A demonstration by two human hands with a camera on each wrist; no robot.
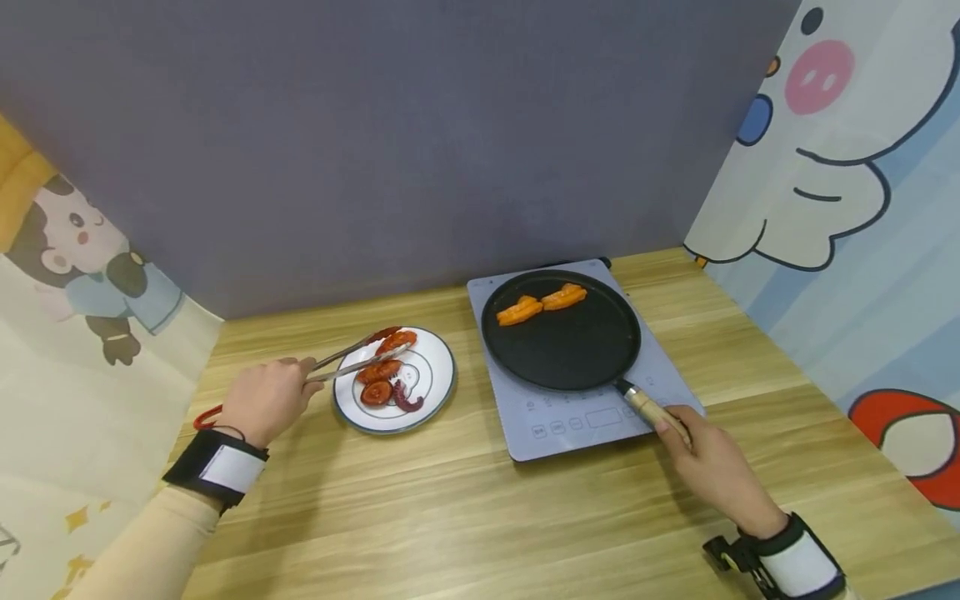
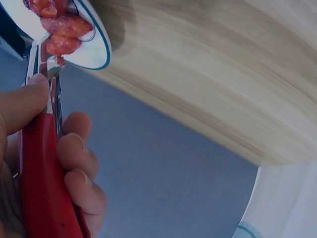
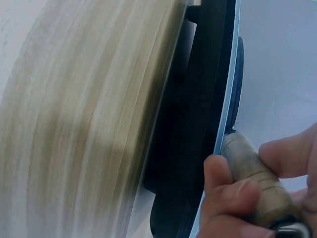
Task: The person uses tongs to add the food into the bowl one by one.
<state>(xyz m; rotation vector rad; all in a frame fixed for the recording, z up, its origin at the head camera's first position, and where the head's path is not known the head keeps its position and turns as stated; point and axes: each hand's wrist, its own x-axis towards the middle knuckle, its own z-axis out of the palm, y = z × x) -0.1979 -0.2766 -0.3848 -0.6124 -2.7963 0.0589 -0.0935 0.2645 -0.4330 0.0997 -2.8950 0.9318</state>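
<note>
Tongs point(image 2: 47, 173) reaching over plate point(image 1: 435, 375) beyond left hand point(image 1: 268, 402) grasping them; right hand point(image 1: 716, 467) gripping pan handle point(image 1: 648, 407); squeezing gently, steadying pan point(image 1: 562, 358) probably helping

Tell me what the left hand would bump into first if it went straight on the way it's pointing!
Probably the plate, where the tongs point, though the left hand might be high enough to pass over it.

- Here's a plain cream sleeve point(image 1: 142, 546) on the left!
- At its cuff, a broad black wristband point(image 1: 193, 467) with a white panel point(image 1: 236, 469)!
- Over right, another black band point(image 1: 777, 542), second white panel point(image 1: 799, 568), black clip point(image 1: 723, 552) jutting out!
</note>
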